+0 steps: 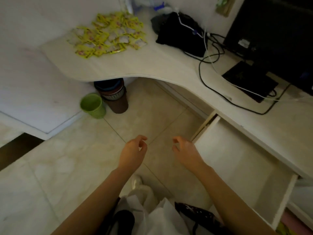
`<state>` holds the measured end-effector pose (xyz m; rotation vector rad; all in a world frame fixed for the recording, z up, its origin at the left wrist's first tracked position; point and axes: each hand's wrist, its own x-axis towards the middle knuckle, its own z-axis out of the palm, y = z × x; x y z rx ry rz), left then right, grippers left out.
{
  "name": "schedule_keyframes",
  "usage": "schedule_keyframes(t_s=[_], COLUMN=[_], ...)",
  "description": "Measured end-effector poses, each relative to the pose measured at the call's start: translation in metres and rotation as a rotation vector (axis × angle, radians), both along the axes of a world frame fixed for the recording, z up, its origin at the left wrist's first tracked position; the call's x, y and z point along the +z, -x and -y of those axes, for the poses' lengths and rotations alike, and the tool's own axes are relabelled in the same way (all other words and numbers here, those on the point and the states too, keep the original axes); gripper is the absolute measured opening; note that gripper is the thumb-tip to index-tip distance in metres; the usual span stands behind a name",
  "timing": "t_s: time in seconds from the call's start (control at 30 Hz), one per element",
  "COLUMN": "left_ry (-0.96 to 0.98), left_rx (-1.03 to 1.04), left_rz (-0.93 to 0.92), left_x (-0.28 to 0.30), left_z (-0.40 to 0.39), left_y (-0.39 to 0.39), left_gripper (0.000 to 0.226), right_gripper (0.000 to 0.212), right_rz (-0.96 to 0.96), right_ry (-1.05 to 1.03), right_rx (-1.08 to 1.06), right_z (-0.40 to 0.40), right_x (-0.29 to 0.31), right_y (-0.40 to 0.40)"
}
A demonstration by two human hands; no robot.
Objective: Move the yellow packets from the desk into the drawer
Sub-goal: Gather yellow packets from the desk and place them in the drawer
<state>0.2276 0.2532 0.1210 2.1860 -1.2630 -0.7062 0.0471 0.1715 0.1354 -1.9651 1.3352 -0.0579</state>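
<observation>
Several yellow packets [108,34] lie in a loose heap on the far left part of the curved white desk [152,65]. A white drawer [237,160] stands pulled out at the right, under the desk edge, and its inside looks bare. My left hand [133,151] and my right hand [184,151] hover over the floor in front of me, both with fingers loosely curled and apart, holding nothing. The right hand is just left of the drawer's near corner. Both hands are far from the packets.
A green bin [93,106] and a brown bin [115,97] stand on the tiled floor under the desk. A black bag [179,34], cables [211,65], a black box [249,80] and a monitor [274,34] occupy the desk's right part. A white mattress [30,78] lies at the left.
</observation>
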Motion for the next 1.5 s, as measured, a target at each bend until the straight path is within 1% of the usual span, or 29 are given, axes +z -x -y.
schedule_keyframes(t_s=[0.1, 0.27, 0.5, 0.67, 0.8, 0.9, 1.07, 1.33, 1.5], left_ry=[-0.001, -0.036, -0.039, -0.025, -0.029, -0.047, -0.08, -0.158, -0.209], left_rx=[0.065, 0.123, 0.257, 0.323, 0.351, 0.401, 0.474, 0.562, 0.628], left_rz=[0.005, 0.032, 0.083, 0.096, 0.108, 0.077, -0.005, -0.071, -0.08], left_x=[0.003, 0.008, 0.011, 0.01, 0.004, 0.001, -0.003, -0.018, -0.03], left_z=[0.005, 0.021, 0.072, 0.131, 0.189, 0.23, 0.28, 0.331, 0.361], left_y=[-0.046, -0.119, -0.209, -0.254, -0.283, -0.297, -0.322, -0.381, -0.434], left_gripper=[0.023, 0.023, 0.024, 0.024, 0.023, 0.02, 0.023, 0.024, 0.029], right_gripper=[0.03, 0.034, 0.037, 0.04, 0.035, 0.032, 0.036, 0.035, 0.036], right_rz=[-0.006, 0.027, 0.024, 0.0, 0.043, 0.036, 0.021, -0.023, -0.074], right_ry=[-0.015, -0.018, -0.006, 0.021, 0.012, 0.056, 0.062, 0.061, 0.019], right_rx=[0.023, 0.029, 0.077, 0.134, 0.174, 0.239, 0.332, 0.341, 0.299], right_z=[0.02, 0.053, 0.116, 0.183, 0.248, 0.296, 0.362, 0.442, 0.484], right_x=[0.0, 0.004, 0.002, -0.002, -0.004, -0.003, 0.003, 0.0, -0.013], right_y=[-0.045, -0.117, -0.197, -0.241, -0.275, -0.296, -0.325, -0.371, -0.402])
